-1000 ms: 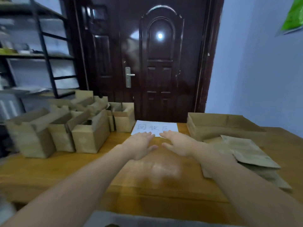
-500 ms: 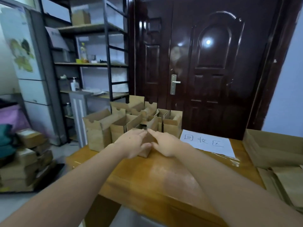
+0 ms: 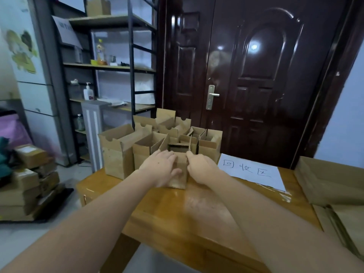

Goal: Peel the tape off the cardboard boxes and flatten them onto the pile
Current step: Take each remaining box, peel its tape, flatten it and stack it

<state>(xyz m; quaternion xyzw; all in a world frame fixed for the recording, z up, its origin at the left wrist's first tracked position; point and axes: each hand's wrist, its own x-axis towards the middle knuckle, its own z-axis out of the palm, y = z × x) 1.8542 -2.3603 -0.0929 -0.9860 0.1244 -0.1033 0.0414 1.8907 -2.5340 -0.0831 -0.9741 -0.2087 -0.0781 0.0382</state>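
Your two hands are on one small brown box (image 3: 180,174) near the middle of the table (image 3: 197,217). Your left hand (image 3: 160,168) lies flat against the box's left side with its fingers nearly straight and its thumb across the front. Your right hand (image 3: 201,169) holds the right side, with its fingers bent round the top corner.

The box is plain cardboard, light brown and a bit rough looking. Its top is open and its flaps stick up. You can see the dark inside. It stands upright on the table. Any tape on it is too small to make out.

More boxes (image 3: 149,138) like it stand in a bunch just behind it, from about 10 o'clock to 1 o'clock. They are open too, with flaps up, and some touch each other.

At 3 o'clock from the box, a white paper sign (image 3: 254,172) with black writing lies flat on the table. Farther out at 3 o'clock, at the table's edge, is a big open box (image 3: 331,180), and at 4 o'clock, flat cardboard (image 3: 346,223) lies in a pile.
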